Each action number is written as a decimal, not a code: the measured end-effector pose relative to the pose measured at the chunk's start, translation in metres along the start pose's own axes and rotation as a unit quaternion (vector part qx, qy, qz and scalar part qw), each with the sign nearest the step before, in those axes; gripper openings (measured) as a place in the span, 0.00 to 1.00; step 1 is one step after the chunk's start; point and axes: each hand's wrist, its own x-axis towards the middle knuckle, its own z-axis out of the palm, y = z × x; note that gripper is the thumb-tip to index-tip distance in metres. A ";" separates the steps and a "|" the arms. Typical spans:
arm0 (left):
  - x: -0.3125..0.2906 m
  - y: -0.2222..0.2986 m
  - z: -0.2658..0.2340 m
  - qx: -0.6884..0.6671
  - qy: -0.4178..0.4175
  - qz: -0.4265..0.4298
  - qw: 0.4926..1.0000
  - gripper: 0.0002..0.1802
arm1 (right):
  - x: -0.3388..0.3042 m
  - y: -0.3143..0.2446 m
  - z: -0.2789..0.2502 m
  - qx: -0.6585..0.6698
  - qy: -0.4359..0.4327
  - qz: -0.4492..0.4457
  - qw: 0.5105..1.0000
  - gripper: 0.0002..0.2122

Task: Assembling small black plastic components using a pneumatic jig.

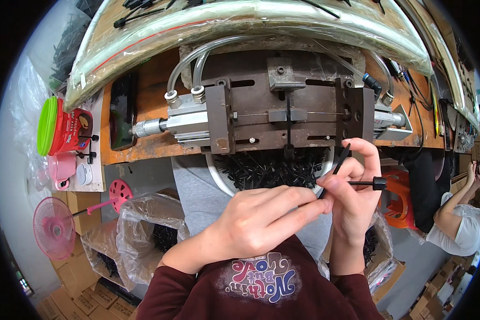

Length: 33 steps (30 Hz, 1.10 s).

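Note:
My two hands meet above my lap, to the right of middle. My right hand (356,194) is closed on thin black rods. One capped rod (378,184) sticks out sideways to the right, its square head outward; another black rod (342,161) slants up past the raised fingers. My left hand (261,216) reaches across with fingers pinched together by the right thumb, where the slanted rod's lower end seems to be; the fingertips partly hide it. In the brown metal fixture (256,69) ahead, a black rod (288,114) lies upright in the picture between two small blocks.
Air cylinders (186,122) with clear hoses flank the fixture on the wooden bench (144,152). Below it stands a white tub (224,184) of black parts. Plastic-lined boxes (149,213), a pink fan (54,226) and an orange stool (399,200) surround me. Another person (458,224) sits far right.

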 end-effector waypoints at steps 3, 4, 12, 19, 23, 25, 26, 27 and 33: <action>-0.001 -0.002 -0.004 0.048 0.032 -0.031 0.998 0.18 | 0.003 0.002 -0.001 -0.036 0.028 -0.073 0.996 0.18; 0.000 -0.004 -0.004 0.086 0.048 -0.042 0.994 0.18 | 0.001 0.000 -0.009 -0.098 0.006 -0.096 0.991 0.20; 0.008 -0.026 0.014 0.266 0.044 -0.065 0.961 0.15 | -0.005 -0.005 -0.008 -0.021 -0.012 -0.121 0.992 0.45; 0.015 -0.024 0.010 0.294 0.023 -0.072 0.953 0.14 | -0.012 -0.010 -0.005 -0.102 -0.011 -0.192 0.976 0.25; 0.014 -0.025 0.008 0.289 0.015 -0.073 0.954 0.14 | -0.011 -0.013 -0.010 -0.293 -0.081 -0.244 0.921 0.18; 0.013 -0.027 0.009 0.290 0.023 -0.068 0.954 0.14 | -0.009 -0.013 -0.005 -0.425 -0.086 -0.299 0.850 0.17; 0.013 -0.027 0.010 0.291 0.027 -0.066 0.954 0.14 | -0.008 -0.012 -0.004 -0.479 -0.094 -0.317 0.813 0.17; 0.013 -0.027 0.009 0.275 0.025 -0.065 0.959 0.14 | -0.008 -0.009 -0.003 -0.490 -0.087 -0.324 0.804 0.16; -0.005 -0.009 -0.016 0.131 -0.082 -0.078 0.985 0.14 | 0.008 -0.002 0.003 -0.530 -0.140 -0.362 0.754 0.12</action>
